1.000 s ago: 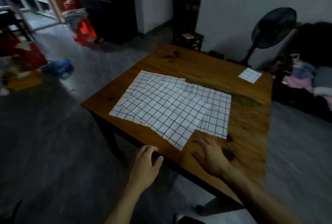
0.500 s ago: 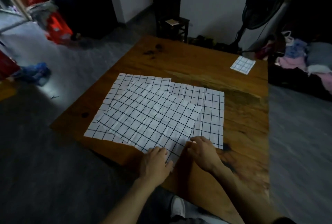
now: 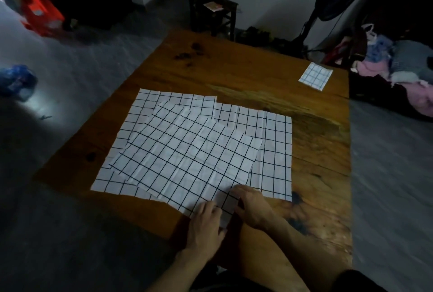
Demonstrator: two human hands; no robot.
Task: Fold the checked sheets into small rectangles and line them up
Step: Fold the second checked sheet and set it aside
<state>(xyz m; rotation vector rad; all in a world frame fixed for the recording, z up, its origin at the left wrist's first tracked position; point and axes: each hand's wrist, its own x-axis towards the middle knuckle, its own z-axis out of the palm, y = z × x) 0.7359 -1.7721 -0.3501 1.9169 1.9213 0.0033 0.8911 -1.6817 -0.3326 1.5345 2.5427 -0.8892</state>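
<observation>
- Over the last second both hands had come in from the near edge of the brown wooden table and closed on the nearest corner of the topmost white cloth sheet with a black checked grid; before that they had rested on bare wood and on the table's rim, holding nothing.
- The left hand lay over the sheet's near corner with its fingers curled down onto the cloth, apparently pinching the edge; the thumb's contact was hidden.
- The right hand sat just beside it, fingers bent over the same corner, seemingly gripping the fabric, though whether it pinched or only pressed I could not tell for certain.
- That top sheet lay skewed across a pile of other checked sheets spread flat over the middle of the table.
- One small folded checked rectangle sat alone near the far right corner, well apart from the pile.
- Judged from this, the task was early: one piece done, and the next fold was only starting, with the corner probably about to be lifted or pulled free.
</observation>
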